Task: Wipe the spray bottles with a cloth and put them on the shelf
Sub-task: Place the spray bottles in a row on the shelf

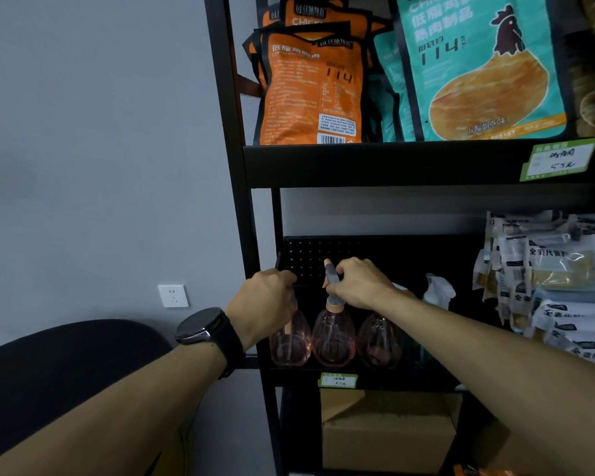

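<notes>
Three clear pink spray bottles stand side by side on the lower shelf (375,376) of a black rack. My left hand (265,304) covers the top of the left bottle (289,345) and is closed around its sprayer. My right hand (361,281) grips the grey and orange sprayer head of the middle bottle (334,341). The right bottle (380,341) stands under my right wrist, its top hidden. A white sprayer head (438,290) shows further right. No cloth is visible.
Orange bags (310,87) and teal bags (485,70) fill the upper shelf. White packets (557,280) are stacked at the right of the bottle shelf. A cardboard box (389,431) sits below. A dark chair back (66,365) and wall socket (173,296) are at left.
</notes>
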Demonstrator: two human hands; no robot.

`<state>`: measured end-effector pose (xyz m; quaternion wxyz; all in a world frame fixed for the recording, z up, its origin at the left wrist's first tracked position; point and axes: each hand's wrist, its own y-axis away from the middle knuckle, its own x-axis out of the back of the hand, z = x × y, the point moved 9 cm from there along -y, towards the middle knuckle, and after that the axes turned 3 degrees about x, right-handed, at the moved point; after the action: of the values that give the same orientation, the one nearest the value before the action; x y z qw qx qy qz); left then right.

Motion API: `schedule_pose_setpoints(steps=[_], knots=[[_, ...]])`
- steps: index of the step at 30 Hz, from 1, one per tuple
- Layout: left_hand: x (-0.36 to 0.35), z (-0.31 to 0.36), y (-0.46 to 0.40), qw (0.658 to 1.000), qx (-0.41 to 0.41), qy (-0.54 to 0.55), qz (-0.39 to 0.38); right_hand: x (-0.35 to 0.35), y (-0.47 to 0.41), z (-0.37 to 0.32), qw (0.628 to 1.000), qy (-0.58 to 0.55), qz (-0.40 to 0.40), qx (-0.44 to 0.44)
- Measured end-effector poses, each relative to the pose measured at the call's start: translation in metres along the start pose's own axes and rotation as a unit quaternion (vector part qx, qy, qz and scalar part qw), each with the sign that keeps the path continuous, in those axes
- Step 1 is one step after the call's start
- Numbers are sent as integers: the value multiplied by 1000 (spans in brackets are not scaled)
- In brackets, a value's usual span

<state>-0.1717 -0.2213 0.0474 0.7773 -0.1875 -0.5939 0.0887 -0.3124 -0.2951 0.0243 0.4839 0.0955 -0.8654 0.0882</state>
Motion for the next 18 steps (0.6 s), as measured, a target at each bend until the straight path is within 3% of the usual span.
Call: schedule_pose_setpoints(steps=[4, 18], knots=[[-10, -4, -1, 1000, 4, 5, -21, -2, -2, 1, 1000, 2, 0, 0], [-4, -13, 5, 997, -4, 71, 32, 0, -5, -15, 997, 51, -51, 24]])
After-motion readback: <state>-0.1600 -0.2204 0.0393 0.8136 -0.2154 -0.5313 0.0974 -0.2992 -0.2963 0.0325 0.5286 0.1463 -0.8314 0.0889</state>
